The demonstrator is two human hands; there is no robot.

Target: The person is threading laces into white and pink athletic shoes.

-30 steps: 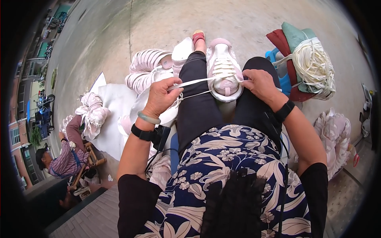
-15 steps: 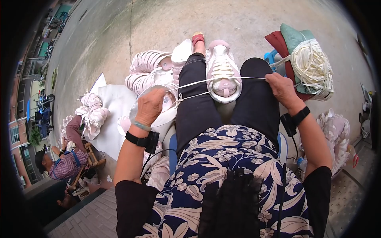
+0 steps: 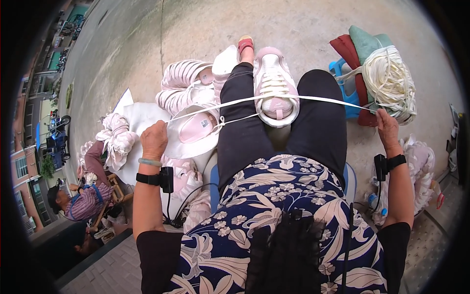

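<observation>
A pink and white sneaker [image 3: 277, 105] with its toe toward me stands between my knees, cream lacing crossing its front. Above it a flat white shoelace [image 3: 323, 98] is stretched sideways from hand to hand. My left hand [image 3: 154, 139], fingers closed, grips the lace's left end beside a pale shoe piece with a pink inside [image 3: 196, 128]. At the other end, my right hand [image 3: 387, 128] pinches the lace just below a big bundle of cream laces [image 3: 390, 81]. A thinner knotted cord [image 3: 237, 118] runs from the sneaker to the left, over my thigh.
Stacked pink and white shoe pieces [image 3: 181, 88] lie left of my leg, with bundled ones [image 3: 117, 139] farther left. The lace bundle rests with red and green cloth [image 3: 370, 44] on a blue stool [image 3: 348, 98]. Another person [image 3: 85, 201] sits at far left. More bundled pieces [image 3: 416, 164] are at right.
My hands have moved apart, the left one leftward and lower, the right one rightward and lower. A longer stretch of lace now spans between them. The sneaker stays between my knees.
</observation>
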